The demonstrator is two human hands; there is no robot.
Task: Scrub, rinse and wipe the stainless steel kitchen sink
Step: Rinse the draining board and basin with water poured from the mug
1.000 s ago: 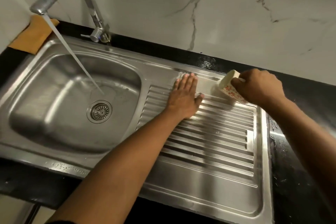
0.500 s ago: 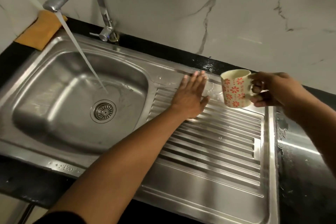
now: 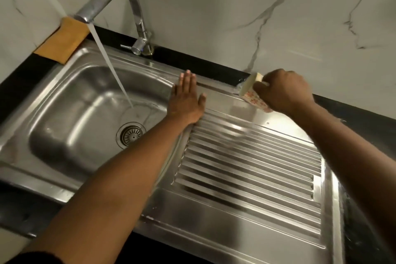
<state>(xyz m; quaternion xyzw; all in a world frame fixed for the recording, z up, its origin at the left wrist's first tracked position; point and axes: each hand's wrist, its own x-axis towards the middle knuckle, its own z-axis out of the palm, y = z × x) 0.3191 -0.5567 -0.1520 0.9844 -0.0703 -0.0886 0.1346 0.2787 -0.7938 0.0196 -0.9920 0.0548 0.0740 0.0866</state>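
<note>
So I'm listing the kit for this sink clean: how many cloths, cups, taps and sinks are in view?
Cloth: 1
Cup: 1
Tap: 1
Sink: 1
Total: 4

The right hand (image 3: 285,92) has tipped the mug (image 3: 251,92) from upright to mouth-down, ahead of its fingers (image 3: 262,90); the left hand (image 3: 186,103) slid toward the sink basin (image 3: 64,96).

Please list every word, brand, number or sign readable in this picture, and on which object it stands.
None can be read.
The mug in the right hand bears only a red flower pattern, no letters.
The sink, the tap and the orange cloth show no legible marking.
</note>
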